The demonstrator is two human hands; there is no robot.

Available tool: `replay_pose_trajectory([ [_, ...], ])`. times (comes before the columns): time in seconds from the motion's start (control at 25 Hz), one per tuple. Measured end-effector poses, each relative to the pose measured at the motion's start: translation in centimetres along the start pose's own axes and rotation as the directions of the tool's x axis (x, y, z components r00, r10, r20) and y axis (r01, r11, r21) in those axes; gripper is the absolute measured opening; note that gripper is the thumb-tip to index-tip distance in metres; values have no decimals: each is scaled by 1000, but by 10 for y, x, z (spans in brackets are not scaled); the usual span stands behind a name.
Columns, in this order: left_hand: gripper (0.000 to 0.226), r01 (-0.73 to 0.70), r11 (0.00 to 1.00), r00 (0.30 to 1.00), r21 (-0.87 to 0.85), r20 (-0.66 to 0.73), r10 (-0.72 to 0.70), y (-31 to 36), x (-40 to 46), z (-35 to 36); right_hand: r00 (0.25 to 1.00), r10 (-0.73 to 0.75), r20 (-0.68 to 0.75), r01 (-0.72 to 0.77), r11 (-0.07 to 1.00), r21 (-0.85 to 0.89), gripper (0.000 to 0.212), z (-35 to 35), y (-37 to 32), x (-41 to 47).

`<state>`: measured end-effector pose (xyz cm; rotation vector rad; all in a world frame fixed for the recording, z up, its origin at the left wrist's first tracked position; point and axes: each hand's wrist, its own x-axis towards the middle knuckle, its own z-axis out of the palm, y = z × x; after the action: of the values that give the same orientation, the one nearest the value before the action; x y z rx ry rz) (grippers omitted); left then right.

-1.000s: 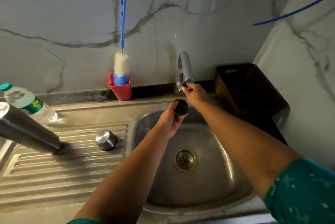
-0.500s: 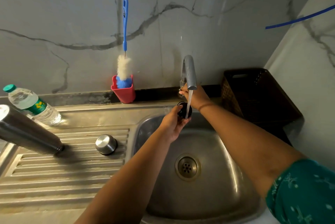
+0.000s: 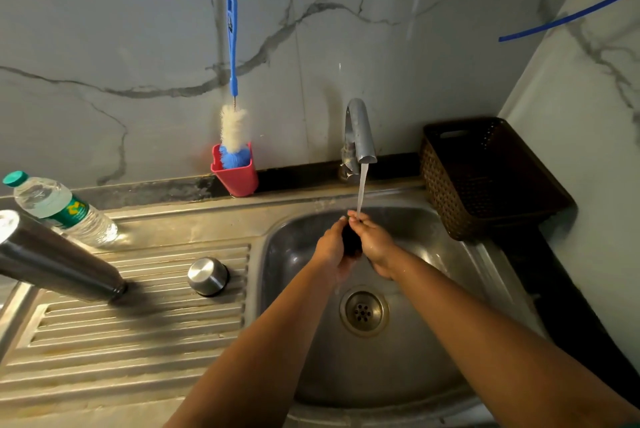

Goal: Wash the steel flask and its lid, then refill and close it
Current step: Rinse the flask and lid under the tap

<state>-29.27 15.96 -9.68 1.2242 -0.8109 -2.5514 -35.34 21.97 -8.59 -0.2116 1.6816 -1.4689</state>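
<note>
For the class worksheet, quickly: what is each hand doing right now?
Left hand: holds the small dark lid part under the running water.
Right hand: fingers curled onto the same lid part, rubbing or holding it.

Both bare forearms reach forward and converge, wrists nearly level. The left hand [image 3: 334,247] and right hand [image 3: 375,242] face each other, fingers curled inward in a shared grip, fingertips [image 3: 353,217] touching at the top
</note>
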Motion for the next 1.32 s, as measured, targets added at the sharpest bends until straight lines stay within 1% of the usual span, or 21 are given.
replay_pose_trajectory([
  [0.12, 51, -61, 997, 998, 53, -12, 61, 14, 2, 8, 995, -59, 83, 47, 990, 134, 34, -9, -18, -1],
  [0.2, 57, -80, 984, 997, 161, 3, 80, 21, 3, 15, 998, -13, 55, -6, 945, 328, 29, -15, -26, 0],
  [0.24, 56, -78, 982, 997, 170, 28, 75, 22, 1, 20, 1000, 12, 4, -13, 927, 375, 26, -14, -27, 3],
  [0.28, 52, -69, 986, 997, 151, 48, 63, 19, -2, 24, 997, 21, -71, 5, 935, 356, 24, -11, -27, 4],
  [0.36, 39, -75, 990, 997, 120, 27, 72, 11, -3, 27, 976, -54, -210, 71, 995, 73, 27, -4, -23, 4],
  [0.4, 36, -72, 991, 997, 116, -3, 73, 10, -3, 25, 968, -130, -215, 104, 986, -127, 31, -2, -20, 2],
  [0.44, 38, -51, 994, 998, 101, -28, 54, 11, -4, 22, 962, -215, -168, 153, 935, -319, 34, -1, -18, -2],
  [0.48, 43, -11, 997, 999, 83, -33, 14, 14, -6, 18, 954, -280, -104, 207, 871, -447, 37, -2, -15, -2],
  [0.52, 46, 42, 996, 999, 74, -15, -41, 19, -7, 13, 944, -328, -41, 264, 822, -504, 40, -4, -14, -3],
  [0.56, 48, 89, 993, 996, 83, 6, -90, 25, -9, 10, 933, -360, 7, 314, 804, -506, 45, -6, -13, -3],
  [0.6, 49, 121, 989, 992, 89, 29, -124, 29, -10, 9, 935, -353, 31, 329, 830, -450, 49, -7, -13, -3],
  [0.68, 63, 150, 983, 987, 102, 36, -154, 34, -12, 11, 976, -189, 109, 210, 949, -236, 47, -7, -22, -8],
  [0.76, 79, 153, 974, 988, 168, -17, -152, 35, -13, 15, 981, -51, 185, 76, 989, -128, 37, -6, -27, -13],
  [0.84, 73, 95, 965, 995, 245, -55, -84, 32, -12, 18, 989, -136, 66, 148, 958, -247, 40, -7, -24, -10],
  [0.92, 50, -22, 954, 998, 298, -47, 38, 25, -8, 17, 962, -253, -103, 187, 885, -426, 43, -7, -23, -6],
  [0.96, 42, -64, 958, 997, 281, -18, 73, 23, -9, 16, 959, -262, -105, 177, 847, -501, 47, -6, -22, -5],
  [1.04, 32, -75, 977, 996, 201, 59, 65, 24, -15, 15, 982, -187, 13, 153, 763, -628, 61, -7, -19, -4],
  [1.12, 32, -65, 989, 994, 132, 90, 54, 27, -15, 8, 985, -127, 118, 173, 730, -661, 71, -15, -19, -7],
  [1.16, 33, -69, 991, 994, 113, 94, 58, 28, -14, 4, 980, -149, 133, 200, 731, -652, 71, -21, -20, -8],
  [1.24, 34, -81, 988, 995, 128, 69, 72, 30, -12, 3, 968, -239, 76, 234, 755, -613, 64, -31, -22, -9],
  [1.32, 31, -110, 971, 994, 210, 37, 105, 29, -10, 7, 957, -291, 16, 246, 777, -579, 62, -32, -23, -9],
])
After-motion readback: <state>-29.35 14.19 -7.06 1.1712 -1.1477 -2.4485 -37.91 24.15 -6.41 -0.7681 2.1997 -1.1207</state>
